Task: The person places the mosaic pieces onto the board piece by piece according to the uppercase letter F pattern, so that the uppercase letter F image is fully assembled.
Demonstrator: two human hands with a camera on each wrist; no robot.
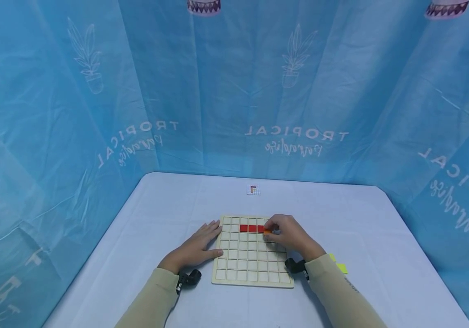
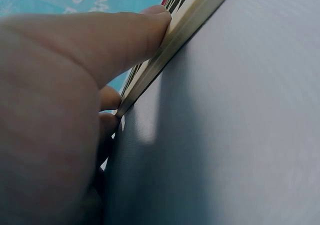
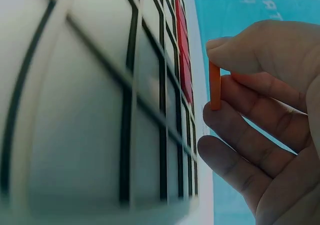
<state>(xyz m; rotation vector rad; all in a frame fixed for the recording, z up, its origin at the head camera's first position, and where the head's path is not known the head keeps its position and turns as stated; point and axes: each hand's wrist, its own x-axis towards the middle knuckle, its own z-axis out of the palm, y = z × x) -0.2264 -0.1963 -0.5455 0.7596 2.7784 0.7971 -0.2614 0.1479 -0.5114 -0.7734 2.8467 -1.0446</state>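
Left hand [image 2: 55, 110]: spread against board [image 1: 252, 263]
Right hand [image 1: 291, 233]: orange tile [image 3: 215, 87] pinched
Red tiles [image 1: 252, 228]: could be nudged by fingertips [image 3: 213, 116]; contact unclear

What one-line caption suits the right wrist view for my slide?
Right hand pinching an orange tile over a gridded board bearing red tiles.
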